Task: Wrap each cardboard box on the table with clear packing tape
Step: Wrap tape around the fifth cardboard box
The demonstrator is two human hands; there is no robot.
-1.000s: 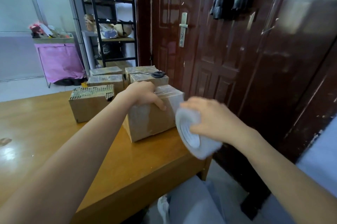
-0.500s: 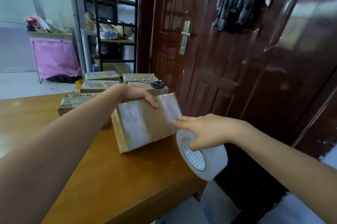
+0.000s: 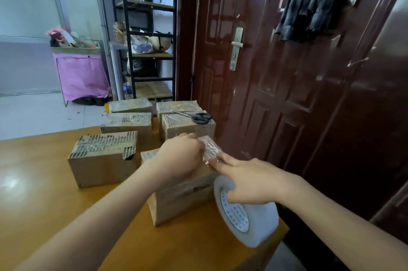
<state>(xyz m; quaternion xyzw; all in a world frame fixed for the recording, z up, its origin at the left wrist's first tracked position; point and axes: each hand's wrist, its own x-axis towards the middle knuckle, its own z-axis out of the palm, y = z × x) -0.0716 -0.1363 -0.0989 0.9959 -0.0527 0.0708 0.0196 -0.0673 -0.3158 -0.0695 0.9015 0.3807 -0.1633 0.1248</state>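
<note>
On the counter (image 3: 44, 204) I see the nearest box (image 3: 181, 202) at the right edge, with the tape roll (image 3: 247, 215) just right of it. Left and slightly behind sits another box (image 3: 101, 160). Behind these stand four more boxes (image 3: 128, 123) in two rows, with scissors (image 3: 194, 116) lying on the right-hand one. A door (image 3: 265, 72) stands to the right.

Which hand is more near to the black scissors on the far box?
Left. The left hand lies on the near box, just below the box carrying the scissors. The right hand is lower and further right, holding the tape roll.
</note>
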